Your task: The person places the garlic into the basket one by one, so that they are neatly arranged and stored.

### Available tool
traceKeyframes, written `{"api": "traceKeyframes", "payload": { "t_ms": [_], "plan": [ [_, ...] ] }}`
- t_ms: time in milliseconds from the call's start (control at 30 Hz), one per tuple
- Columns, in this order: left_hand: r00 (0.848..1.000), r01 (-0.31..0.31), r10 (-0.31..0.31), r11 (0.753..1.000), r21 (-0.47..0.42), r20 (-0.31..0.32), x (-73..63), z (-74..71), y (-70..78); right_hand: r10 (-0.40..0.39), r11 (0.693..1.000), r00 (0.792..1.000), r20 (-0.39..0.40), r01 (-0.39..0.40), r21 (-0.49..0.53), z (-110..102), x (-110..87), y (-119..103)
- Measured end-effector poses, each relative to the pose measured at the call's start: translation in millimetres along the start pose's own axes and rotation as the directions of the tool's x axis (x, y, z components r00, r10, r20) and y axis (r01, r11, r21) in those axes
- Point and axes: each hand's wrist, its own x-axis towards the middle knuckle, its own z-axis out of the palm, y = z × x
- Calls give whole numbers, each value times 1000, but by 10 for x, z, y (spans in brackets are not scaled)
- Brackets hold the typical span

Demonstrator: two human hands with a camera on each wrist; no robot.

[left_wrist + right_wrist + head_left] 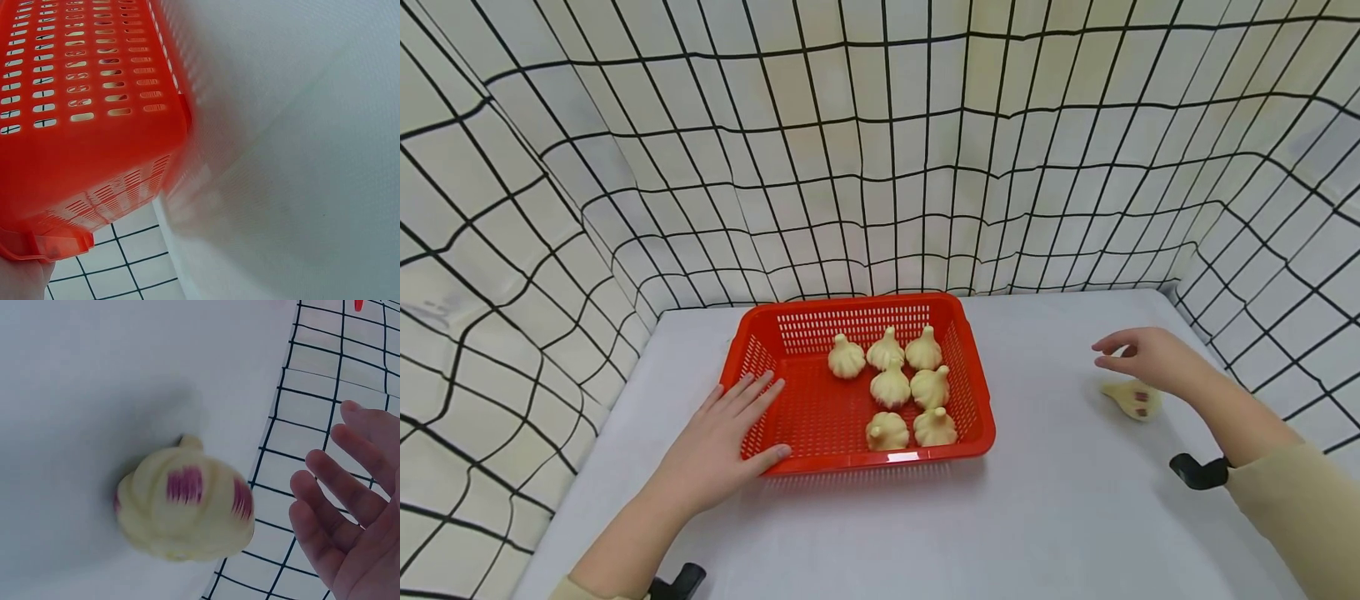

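Note:
A red slotted plastic basket (857, 461) stands on the white table with several pale garlic bulbs (890, 387) in its middle and right part. My left hand (718, 442) rests on the basket's left rim, fingers spread and fairly straight, thumb over the front edge. In the left wrist view only a bit of that hand (24, 280) shows beside the basket wall (94, 144). Far to the right, a single garlic bulb (1133, 398) with purple patches lies on the table. My right hand (1157, 360) hovers just above it, fingers loosely bent and holding nothing. The right wrist view shows this bulb (187, 506) apart from the fingers.
Black netting (925, 146) over pale walls encloses the back and both sides of the table (970, 533). White tabletop lies between the basket and the lone bulb. A black strap piece sits at each wrist.

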Motion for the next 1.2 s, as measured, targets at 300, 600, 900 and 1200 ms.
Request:
{"api": "traceKeyframes", "payload": {
  "t_ms": [300, 600, 900, 1200],
  "plan": [
    [1000, 1, -1, 1000, -3, 7, 5, 1, 0, 77, 996, 996, 50, -75, -54, 13, -81, 197],
    [1000, 7, -7, 1000, -1, 2, 8, 1, 0, 138, 987, 976, 166, -121, -108, 47, -153, 354],
    [1000, 8, -8, 1000, -4, 3, -6, 10, -10, 150, 988, 967, 204, -140, -59, 81, -157, 401],
    [1000, 1, -1, 1000, -13, -9, -11, -6, -2, 102, 994, 986, 130, -98, -36, 100, -139, 353]
  ]
}}
